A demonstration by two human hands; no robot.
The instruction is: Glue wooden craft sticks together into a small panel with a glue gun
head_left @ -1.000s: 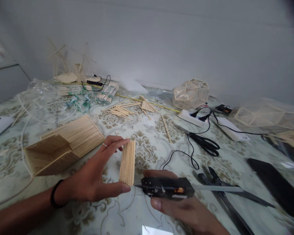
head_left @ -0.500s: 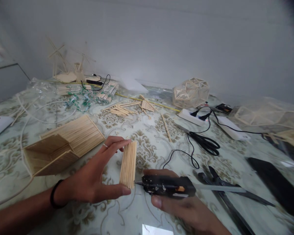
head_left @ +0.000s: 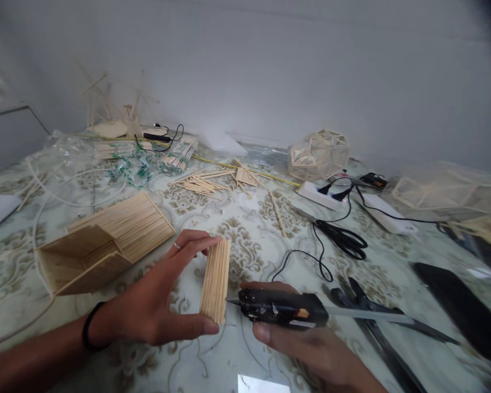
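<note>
My left hand (head_left: 155, 305) grips a small flat panel of glued wooden sticks (head_left: 215, 281), thumb at its near end and fingers at its far end. My right hand (head_left: 311, 346) is wrapped round a black hot glue gun (head_left: 282, 310), whose nozzle points left and sits just beside the panel's right edge near its lower end. A larger box-like structure of wooden sticks (head_left: 102, 243) lies on the table to the left of my left hand.
Patterned tablecloth (head_left: 249, 229) covers the table. Scissors (head_left: 343, 237) and black cables lie right of centre, a white power strip (head_left: 321, 196) behind them. A geometric stick model (head_left: 318, 155), loose sticks (head_left: 204, 185), plastic bags and a dark flat object (head_left: 462, 311) lie around.
The glue gun's nozzle has slid slightly up along the panel's right edge. The panel and my left hand have barely shifted.
</note>
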